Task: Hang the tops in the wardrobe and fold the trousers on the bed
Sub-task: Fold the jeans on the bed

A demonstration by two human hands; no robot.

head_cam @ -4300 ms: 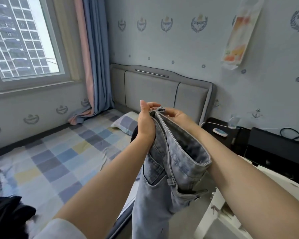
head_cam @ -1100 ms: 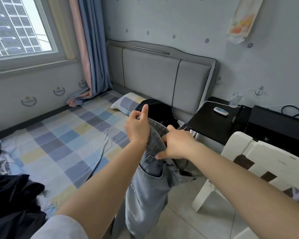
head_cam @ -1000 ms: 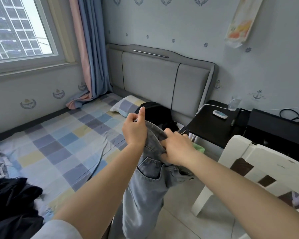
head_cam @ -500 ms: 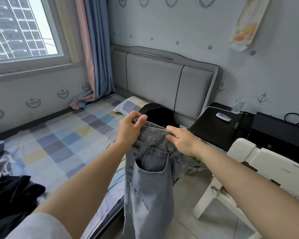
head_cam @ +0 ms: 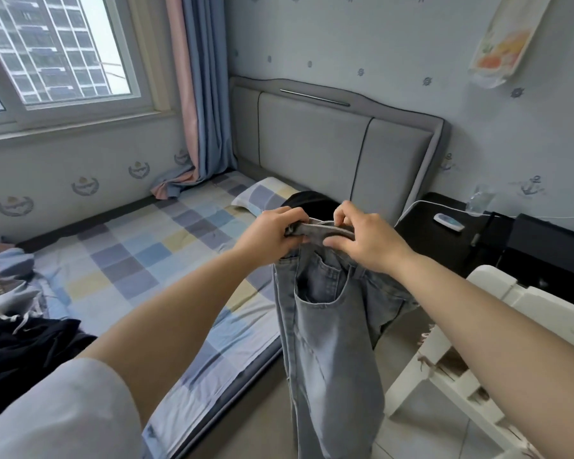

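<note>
Both hands up at chest height, close together on one waistband; left hand [head_cam: 272, 235] curled round the left end of the band, right hand [head_cam: 367, 240] pinching the right end, thumb below and fingers over the top; light grey jeans [head_cam: 328, 332] hanging straight down from that grip, back pocket facing the camera, legs dropping past the mattress edge toward the floor tiles; not yet laid down, not yet folded. Bed [head_cam: 140, 260] to the left of and beyond the hands, checked sheet showing; dark garment [head_cam: 307, 202] just behind the knuckles, against the pillow; heap of dark and pale clothes [head_cam: 17, 329] well to the left of the left forearm, apparently unsorted. White chair [head_cam: 497, 329] under the right forearm; black side table [head_cam: 444, 226] beyond the right hand. No wardrobe in view, so hanging of tops impossible to judge; folding seemingly only at the lining-up stage, most of the work likely left.
</note>
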